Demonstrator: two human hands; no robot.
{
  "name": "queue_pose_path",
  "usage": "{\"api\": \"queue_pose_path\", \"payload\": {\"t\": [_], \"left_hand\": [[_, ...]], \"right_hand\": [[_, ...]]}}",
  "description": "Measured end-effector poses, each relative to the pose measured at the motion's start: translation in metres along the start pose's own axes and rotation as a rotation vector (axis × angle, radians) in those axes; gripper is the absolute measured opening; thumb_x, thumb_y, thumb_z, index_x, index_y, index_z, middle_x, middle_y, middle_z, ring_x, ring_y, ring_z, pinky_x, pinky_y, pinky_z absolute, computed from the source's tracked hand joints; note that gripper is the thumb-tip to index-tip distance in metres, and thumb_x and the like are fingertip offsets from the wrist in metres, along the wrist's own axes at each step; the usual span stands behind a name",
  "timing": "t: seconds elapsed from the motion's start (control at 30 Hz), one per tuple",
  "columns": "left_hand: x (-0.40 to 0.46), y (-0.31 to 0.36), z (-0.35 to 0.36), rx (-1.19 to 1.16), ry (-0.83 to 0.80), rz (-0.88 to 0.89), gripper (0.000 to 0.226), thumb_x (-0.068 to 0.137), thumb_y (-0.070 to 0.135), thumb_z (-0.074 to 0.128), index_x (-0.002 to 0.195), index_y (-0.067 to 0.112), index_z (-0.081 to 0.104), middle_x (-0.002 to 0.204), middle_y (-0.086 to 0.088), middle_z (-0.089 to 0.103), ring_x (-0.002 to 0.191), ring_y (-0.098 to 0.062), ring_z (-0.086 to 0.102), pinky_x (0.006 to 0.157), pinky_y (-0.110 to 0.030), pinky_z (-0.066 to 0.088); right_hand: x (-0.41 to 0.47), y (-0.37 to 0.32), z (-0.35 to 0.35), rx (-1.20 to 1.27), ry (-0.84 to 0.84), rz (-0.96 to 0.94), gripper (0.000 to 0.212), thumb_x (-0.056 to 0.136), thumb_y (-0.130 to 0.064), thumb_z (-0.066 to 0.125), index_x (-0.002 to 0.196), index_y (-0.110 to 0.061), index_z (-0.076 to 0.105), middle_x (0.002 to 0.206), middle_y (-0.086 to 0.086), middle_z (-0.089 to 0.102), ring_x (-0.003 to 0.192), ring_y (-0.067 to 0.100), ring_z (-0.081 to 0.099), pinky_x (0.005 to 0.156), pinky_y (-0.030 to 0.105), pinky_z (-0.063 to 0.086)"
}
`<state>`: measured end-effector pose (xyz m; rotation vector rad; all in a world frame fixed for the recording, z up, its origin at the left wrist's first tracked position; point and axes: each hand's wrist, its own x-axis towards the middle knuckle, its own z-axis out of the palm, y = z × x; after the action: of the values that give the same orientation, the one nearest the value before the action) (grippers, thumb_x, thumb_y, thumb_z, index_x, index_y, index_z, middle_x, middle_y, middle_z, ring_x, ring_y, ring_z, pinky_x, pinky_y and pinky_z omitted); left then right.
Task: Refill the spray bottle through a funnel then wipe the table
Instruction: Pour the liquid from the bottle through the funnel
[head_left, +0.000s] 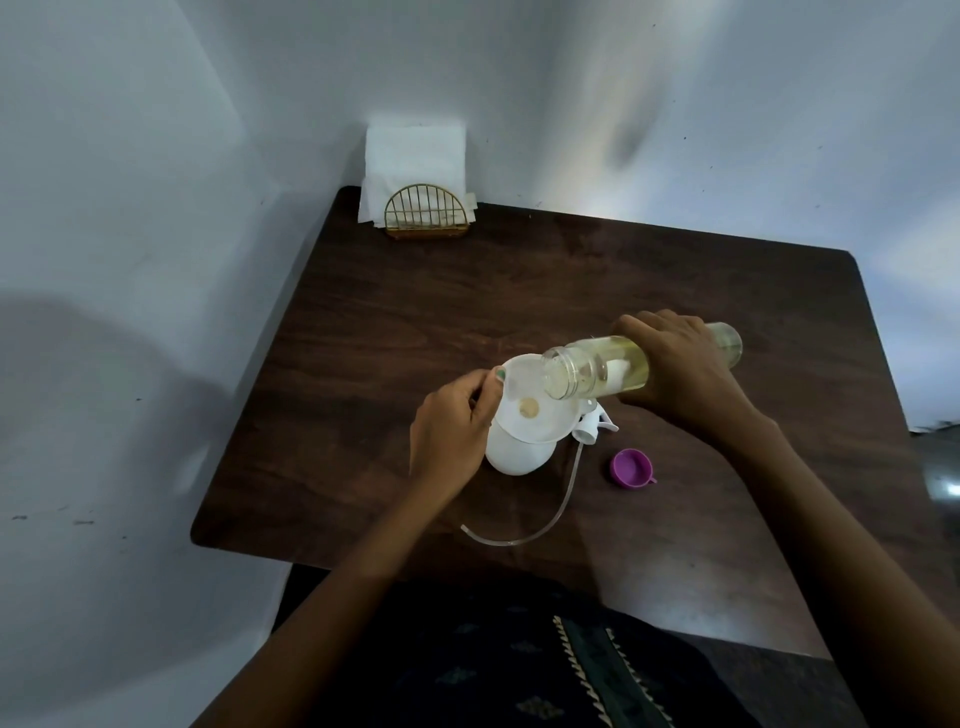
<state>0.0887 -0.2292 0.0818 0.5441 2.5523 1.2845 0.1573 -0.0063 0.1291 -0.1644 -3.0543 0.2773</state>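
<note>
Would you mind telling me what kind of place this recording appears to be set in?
Probably a corner of a home dining or kitchen area: a dark wooden table pushed against plain white walls, with a gold wire napkin holder full of paper napkins.

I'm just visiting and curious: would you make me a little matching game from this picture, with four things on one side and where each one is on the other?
Things:
1. funnel
2. purple cap
3. clear bottle
4. napkins

Places:
A. far corner of the table, in a gold holder
B. tipped, held by the right hand
C. on the white spray bottle, rim pinched by the left hand
D. lying on the table, near the sprayer head

Pairs: 1-C, 2-D, 3-B, 4-A
</note>
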Motion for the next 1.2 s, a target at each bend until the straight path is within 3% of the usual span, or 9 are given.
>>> {"api": "queue_pose_path", "payload": {"t": [0.67,1.2], "left_hand": [[-0.0002,-0.0004,0.0004,0.01,0.005,0.005,0.045,0.098,0.047,0.037,0.077,0.015,0.062,0.062,-0.003,0.06,0.066,-0.019,0.064,0.055,-0.042,0.046],[-0.0011,0.0006,-0.0001,0.011,0.005,0.017,0.039,0.1,0.038,0.041,0.076,0.014,0.061,0.063,-0.003,0.06,0.066,-0.019,0.064,0.055,-0.04,0.045]], "right_hand": [[-0.0011,-0.0027,-0.0027,-0.009,-0.018,0.008,0.052,0.061,-0.029,0.081,0.105,-0.01,0.059,0.099,0.01,0.063,0.092,0.031,0.055,0.083,0.041,0.035],[-0.001,-0.0039,-0.0033,-0.013,-0.015,0.01,0.052,0.062,-0.028,0.079,0.106,-0.01,0.059,0.1,0.01,0.063,0.093,0.031,0.054,0.083,0.041,0.035]]}}
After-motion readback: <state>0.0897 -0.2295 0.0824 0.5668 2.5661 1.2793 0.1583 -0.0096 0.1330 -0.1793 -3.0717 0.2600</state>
